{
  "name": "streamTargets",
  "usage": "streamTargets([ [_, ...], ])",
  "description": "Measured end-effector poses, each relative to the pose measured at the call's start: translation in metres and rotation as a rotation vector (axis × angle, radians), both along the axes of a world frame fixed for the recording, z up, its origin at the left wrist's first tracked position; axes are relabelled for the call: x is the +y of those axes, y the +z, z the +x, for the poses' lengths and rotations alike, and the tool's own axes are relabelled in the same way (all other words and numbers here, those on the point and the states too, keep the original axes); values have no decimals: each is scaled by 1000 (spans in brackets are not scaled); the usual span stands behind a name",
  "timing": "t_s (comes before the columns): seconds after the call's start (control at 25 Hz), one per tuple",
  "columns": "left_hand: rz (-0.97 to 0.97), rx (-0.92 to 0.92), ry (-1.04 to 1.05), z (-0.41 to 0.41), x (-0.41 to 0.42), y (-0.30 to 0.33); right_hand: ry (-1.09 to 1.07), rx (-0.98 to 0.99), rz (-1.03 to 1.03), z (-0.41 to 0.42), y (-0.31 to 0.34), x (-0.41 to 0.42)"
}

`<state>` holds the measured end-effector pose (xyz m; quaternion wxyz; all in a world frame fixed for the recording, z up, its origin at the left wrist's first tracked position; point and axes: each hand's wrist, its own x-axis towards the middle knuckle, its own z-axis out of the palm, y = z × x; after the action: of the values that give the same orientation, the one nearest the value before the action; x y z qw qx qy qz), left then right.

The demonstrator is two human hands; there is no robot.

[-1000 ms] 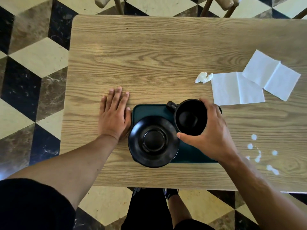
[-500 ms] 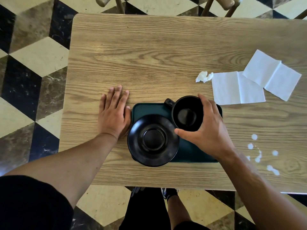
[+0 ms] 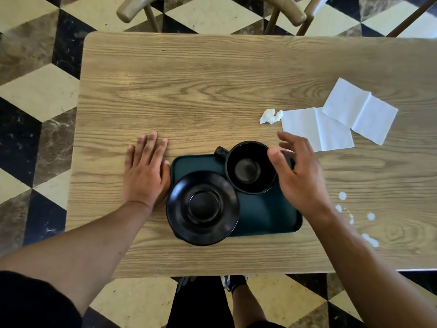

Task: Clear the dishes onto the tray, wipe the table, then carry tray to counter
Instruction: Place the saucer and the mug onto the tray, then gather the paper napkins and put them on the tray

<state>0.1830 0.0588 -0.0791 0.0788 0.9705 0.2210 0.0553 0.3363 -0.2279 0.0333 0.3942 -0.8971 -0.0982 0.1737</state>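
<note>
The left hand [image 3: 145, 172] lies flat on the wooden table [image 3: 189, 91], palm down, fingers straight and together, its thumb side touching the left edge of the dark green tray [image 3: 264, 214]. The right hand [image 3: 299, 176] hovers over the tray's right part with fingers spread and loosely bent, gripping nothing; its thumb sits just at the right rim of the black cup [image 3: 248, 168], and whether it touches the rim cannot be told. The cup stands upright on the far part of the tray between the two hands, its handle pointing toward the left hand and away from the person. Near the left hand's wrist, a black saucer [image 3: 202, 208] rests on the tray's near left corner, overhanging the tray edge and touching the cup. Beyond the right hand's fingertips lie two unfolded white napkins [image 3: 316, 129], overlapping, with a crumpled paper scrap [image 3: 270, 116] just left of them. To the right of the right wrist, white spilled drops [image 3: 342, 196] dot the table.
</note>
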Motion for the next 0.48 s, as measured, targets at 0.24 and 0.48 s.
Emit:
streamTargets([
  [0.24,8,-27,-6,0,1,-1,-351,-145,-251,57,-38,-39],
  [0.48,40,-37,-5,1,0,-4,-451,-112,-294,63,-58,-50],
])
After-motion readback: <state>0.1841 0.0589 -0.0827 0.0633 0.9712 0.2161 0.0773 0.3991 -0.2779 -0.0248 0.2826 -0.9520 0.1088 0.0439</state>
